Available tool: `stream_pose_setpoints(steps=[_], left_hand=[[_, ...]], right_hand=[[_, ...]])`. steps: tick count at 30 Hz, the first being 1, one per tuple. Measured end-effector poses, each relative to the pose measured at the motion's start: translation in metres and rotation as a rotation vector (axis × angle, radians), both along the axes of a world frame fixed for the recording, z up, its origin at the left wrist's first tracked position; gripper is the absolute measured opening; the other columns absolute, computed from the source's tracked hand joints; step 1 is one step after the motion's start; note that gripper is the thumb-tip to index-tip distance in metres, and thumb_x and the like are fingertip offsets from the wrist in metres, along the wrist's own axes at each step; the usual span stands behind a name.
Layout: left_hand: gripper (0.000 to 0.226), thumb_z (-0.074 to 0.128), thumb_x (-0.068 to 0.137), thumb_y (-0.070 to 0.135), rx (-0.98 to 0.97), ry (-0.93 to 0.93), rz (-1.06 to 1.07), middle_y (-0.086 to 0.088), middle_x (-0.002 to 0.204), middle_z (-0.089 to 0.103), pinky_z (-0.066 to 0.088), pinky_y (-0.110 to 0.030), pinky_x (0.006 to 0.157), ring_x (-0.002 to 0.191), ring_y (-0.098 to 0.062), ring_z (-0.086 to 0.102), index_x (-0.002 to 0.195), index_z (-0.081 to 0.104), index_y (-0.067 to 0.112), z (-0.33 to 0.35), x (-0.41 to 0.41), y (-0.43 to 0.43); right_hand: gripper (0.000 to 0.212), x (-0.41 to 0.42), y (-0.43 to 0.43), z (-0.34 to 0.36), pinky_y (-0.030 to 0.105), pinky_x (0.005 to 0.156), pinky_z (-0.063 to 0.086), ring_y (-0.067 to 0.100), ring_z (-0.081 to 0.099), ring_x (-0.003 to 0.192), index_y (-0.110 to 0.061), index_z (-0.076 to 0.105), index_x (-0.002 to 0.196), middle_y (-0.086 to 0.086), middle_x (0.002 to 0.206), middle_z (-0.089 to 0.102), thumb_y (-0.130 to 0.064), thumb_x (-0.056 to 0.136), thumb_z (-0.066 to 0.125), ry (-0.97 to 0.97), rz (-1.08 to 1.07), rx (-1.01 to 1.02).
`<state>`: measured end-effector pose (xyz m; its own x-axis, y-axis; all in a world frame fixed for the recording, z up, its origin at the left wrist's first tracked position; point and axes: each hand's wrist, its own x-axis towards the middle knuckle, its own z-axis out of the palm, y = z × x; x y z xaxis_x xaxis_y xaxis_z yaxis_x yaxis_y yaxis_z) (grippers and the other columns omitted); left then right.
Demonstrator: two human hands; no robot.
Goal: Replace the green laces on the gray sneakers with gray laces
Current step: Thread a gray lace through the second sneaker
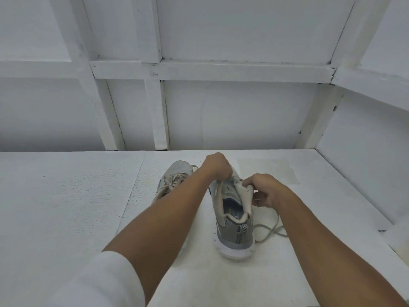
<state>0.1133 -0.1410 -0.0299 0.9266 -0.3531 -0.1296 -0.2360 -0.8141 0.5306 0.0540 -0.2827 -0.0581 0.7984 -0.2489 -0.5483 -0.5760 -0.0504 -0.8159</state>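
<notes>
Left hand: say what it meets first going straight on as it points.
The left hand points up-table and already seems to grip the nearer sneaker, so that shoe comes first; beyond it, table, then wall; depth unclear.

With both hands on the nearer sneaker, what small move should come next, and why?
Probably pull the gray lace through the next eyelet: the left hand grips the near sneaker at its eyelets, the right hand holds its tongue, and lace trails slack.

Near sneaker (234, 220) on table (66, 196), heel toward camera. Far sneaker (174, 176) behind it, to left. Loose lace (269, 232) on table, right of heel. Left hand (218, 166), right hand (266, 191) on near sneaker.
</notes>
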Motion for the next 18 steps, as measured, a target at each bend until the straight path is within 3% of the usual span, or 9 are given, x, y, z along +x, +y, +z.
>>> stream_pose_setpoints(steps=[7, 11, 18], left_hand=[[0.016, 0.062, 0.085, 0.011, 0.048, -0.014, -0.025, -0.011, 0.102, 0.071, 0.053, -0.031, 0.078, 0.083, -0.022, 0.057, 0.095, 0.073, 0.007, -0.010, 0.006, -0.002], [0.011, 0.062, 0.084, 0.010, 0.076, -0.011, -0.044, -0.007, 0.092, 0.067, 0.053, -0.031, 0.079, 0.082, -0.021, 0.056, 0.092, 0.070, 0.011, -0.012, 0.007, -0.004], [0.025, 0.065, 0.085, 0.013, 0.097, -0.022, -0.039, -0.010, 0.107, 0.070, 0.053, -0.032, 0.085, 0.100, -0.025, 0.065, 0.107, 0.070, 0.003, -0.015, 0.008, -0.007]], right_hand=[[0.012, 0.000, -0.002, -0.006, 0.028, 0.059, 0.042, 0.022, 0.050, 0.070, -0.008, 0.063, 0.090, 0.009, 0.080, 0.057, -0.001, 0.086, 0.054, 0.022, -0.041, 0.095], [0.013, 0.000, -0.002, -0.008, 0.028, 0.059, 0.041, 0.021, 0.051, 0.069, -0.008, 0.064, 0.090, 0.009, 0.081, 0.057, -0.001, 0.087, 0.053, 0.026, -0.055, 0.115], [0.014, 0.001, -0.001, -0.010, 0.029, 0.061, 0.042, 0.022, 0.051, 0.070, -0.009, 0.064, 0.089, 0.009, 0.083, 0.058, -0.002, 0.089, 0.052, 0.027, -0.070, 0.122]])
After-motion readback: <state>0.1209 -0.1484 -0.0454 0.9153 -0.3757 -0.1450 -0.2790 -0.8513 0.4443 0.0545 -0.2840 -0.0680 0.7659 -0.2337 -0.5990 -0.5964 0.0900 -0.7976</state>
